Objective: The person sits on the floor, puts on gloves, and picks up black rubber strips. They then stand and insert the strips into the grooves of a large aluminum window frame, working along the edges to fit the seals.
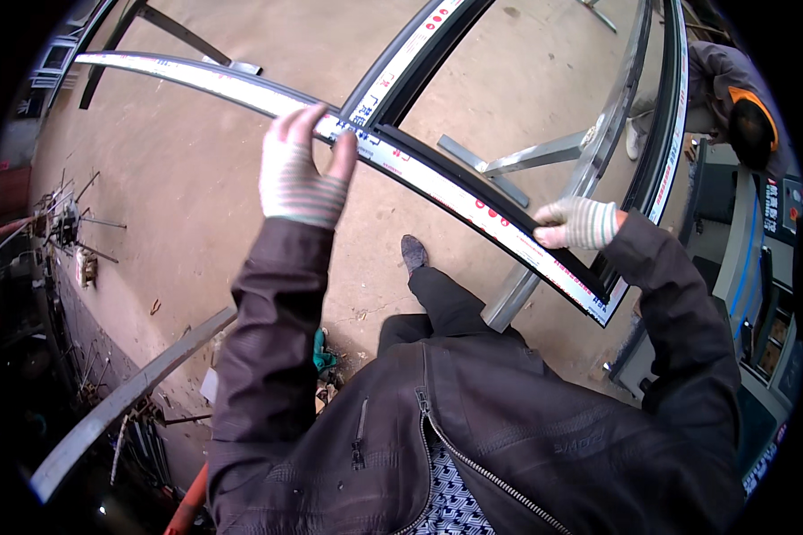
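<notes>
A large window frame (455, 198) of dark profiles, covered with white printed film, spans the space before me. My right hand (582, 223), in a striped half-finger glove, is closed over its near bar close to the right corner, fingertips curled over the inner edge. My left hand (305, 169), gloved alike, is at the same bar where a crosspiece (393, 76) joins it. Its fingers are stretched out, with the thumb held apart from them. The left fingertips overlap the bar; whether they press on it I cannot tell.
Metal supports (540, 156) stand under the frame. A grey metal bar (134, 392) slants at the lower left, near a rack with thin rods (67, 218). At the right, another person (745, 116) bends beside a grey machine (732, 259). Scraps and a teal item (323, 350) lie by my feet.
</notes>
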